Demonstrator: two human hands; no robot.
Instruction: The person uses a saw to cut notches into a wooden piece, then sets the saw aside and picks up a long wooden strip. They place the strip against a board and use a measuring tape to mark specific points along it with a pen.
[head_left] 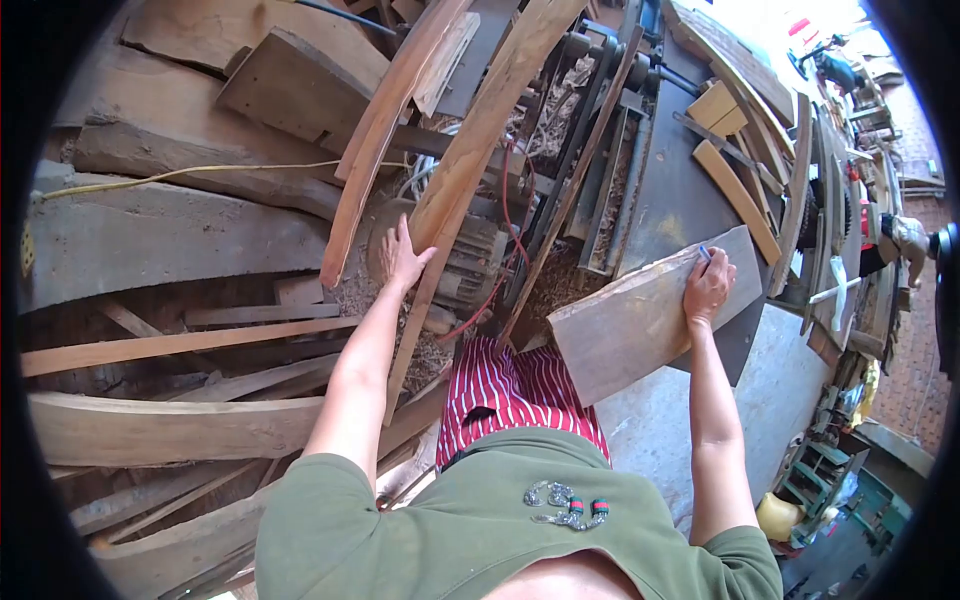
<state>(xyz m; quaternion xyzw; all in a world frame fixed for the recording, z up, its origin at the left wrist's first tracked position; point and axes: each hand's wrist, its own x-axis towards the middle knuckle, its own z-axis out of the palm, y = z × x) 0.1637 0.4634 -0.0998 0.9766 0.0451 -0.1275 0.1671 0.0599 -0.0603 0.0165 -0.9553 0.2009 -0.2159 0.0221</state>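
Observation:
My left hand (403, 262) reaches forward with its fingers spread, at the edge of a long upright-leaning plank (465, 150); whether it touches the wood I cannot tell. My right hand (709, 288) rests on a wide grey-brown board (630, 330) that has a rough, uneven upper edge. A small bluish stick-like piece (704, 254) is pinched between its fingers. The wide board slants across the front of my striped trousers (515, 400) and lies partly over a dark flat surface (665, 180).
Stacked planks (180, 240) fill the left side. A motor (470, 262) with a red cord sits ahead among shavings. Curved wood pieces (738, 200) lie at the right. Another person (905, 245) is at the far right. A yellow container (778, 517) stands lower right.

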